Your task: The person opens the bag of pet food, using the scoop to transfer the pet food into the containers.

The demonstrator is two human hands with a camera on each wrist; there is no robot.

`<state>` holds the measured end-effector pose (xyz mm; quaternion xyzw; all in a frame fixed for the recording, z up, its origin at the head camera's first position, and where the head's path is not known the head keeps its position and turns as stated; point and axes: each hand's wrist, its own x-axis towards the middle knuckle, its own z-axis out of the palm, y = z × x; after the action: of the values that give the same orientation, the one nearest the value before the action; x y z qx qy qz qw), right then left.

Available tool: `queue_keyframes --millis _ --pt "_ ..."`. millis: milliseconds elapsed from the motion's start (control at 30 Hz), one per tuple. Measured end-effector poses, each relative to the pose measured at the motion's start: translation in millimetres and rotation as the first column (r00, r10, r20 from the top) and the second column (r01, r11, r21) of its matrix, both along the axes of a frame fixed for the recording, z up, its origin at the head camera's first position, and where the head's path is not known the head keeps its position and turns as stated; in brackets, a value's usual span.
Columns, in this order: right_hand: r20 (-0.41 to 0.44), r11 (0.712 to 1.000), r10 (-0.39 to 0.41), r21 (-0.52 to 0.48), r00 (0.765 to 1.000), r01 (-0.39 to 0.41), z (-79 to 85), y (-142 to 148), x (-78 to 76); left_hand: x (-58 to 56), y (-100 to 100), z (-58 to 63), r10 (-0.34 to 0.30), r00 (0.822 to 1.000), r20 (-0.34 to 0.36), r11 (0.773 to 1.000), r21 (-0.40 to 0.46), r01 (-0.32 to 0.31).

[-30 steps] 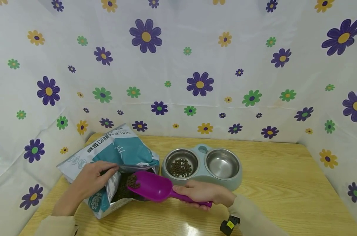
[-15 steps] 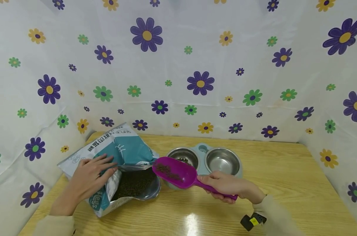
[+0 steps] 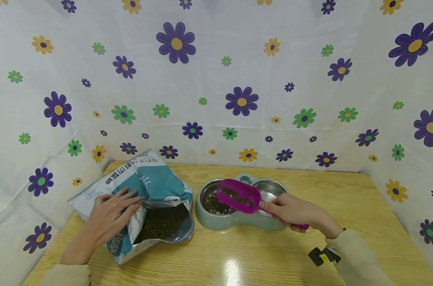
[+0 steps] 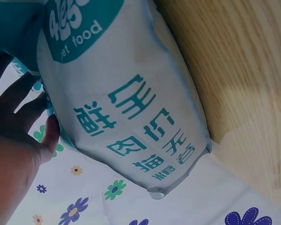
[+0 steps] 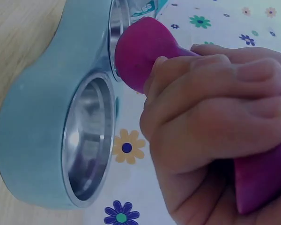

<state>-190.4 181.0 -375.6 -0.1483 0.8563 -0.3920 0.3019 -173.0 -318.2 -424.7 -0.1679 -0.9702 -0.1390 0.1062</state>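
My right hand [image 3: 296,210] grips the handle of a magenta scoop [image 3: 244,188]. Brown kibble lies along the scoop, whose front end overlaps the right side of the left steel bowl [image 3: 202,194] in the head view. Kibble [image 3: 214,205] covers part of that bowl's bottom. In the right wrist view my curled fingers [image 5: 201,112] wrap the handle, and the scoop's underside shows. My left hand [image 3: 111,214] rests with extended fingers on the teal and white pet food bag [image 3: 163,180], beside its folded-back opening. Dark kibble fills the bag's mouth.
Both bowls sit in a pale blue-green double stand [image 3: 216,224]. The right steel bowl [image 3: 268,188] is partly covered by the scoop and my right hand. Beneath lies a wooden table [image 3: 345,214], with a flowered cloth [image 3: 216,79] behind and at both sides.
My right hand has carried the scoop out of the bag's mouth, rightward to the left bowl, with kibble in it. My left hand has flattened from the bag's edge onto its surface.
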Motion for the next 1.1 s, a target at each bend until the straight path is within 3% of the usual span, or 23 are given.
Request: queue_keyframes --millis 133,233,367,467,600,933,1100 --pt "-0.048 0.999 0.005 0.051 0.999 -0.003 5.0 -1 -3.0 0.9 1 0.1 -0.012 0.999 -0.050 0.999 0.035 0.013" --pt "-0.079 0.996 0.012 0.094 0.997 -0.005 8.1 -3 -6.1 0.4 2 0.0 -0.040 0.990 -0.134 0.997 0.060 0.049" --pt "-0.126 0.989 0.038 0.146 0.991 -0.020 11.4 -8 -9.1 0.0 3 0.7 -0.104 0.953 -0.286 0.988 0.084 0.133" --pt "-0.159 0.983 0.062 0.180 0.985 -0.033 13.9 -14 -10.1 1.4 4 1.8 -0.149 0.926 -0.346 0.979 0.078 0.187" --pt "-0.195 0.972 0.077 0.233 0.978 -0.030 16.7 -22 -10.8 3.4 4 3.2 -0.176 0.923 -0.342 0.974 0.078 0.215" --pt "-0.279 0.950 0.079 0.313 0.957 0.013 19.9 -40 -8.1 4.4 5 3.5 -0.147 0.943 -0.298 0.979 0.094 0.182" --pt "-0.365 0.921 0.116 0.387 0.924 0.037 20.1 -46 -7.9 2.3 6 2.3 -0.149 0.942 -0.301 0.977 0.104 0.187"
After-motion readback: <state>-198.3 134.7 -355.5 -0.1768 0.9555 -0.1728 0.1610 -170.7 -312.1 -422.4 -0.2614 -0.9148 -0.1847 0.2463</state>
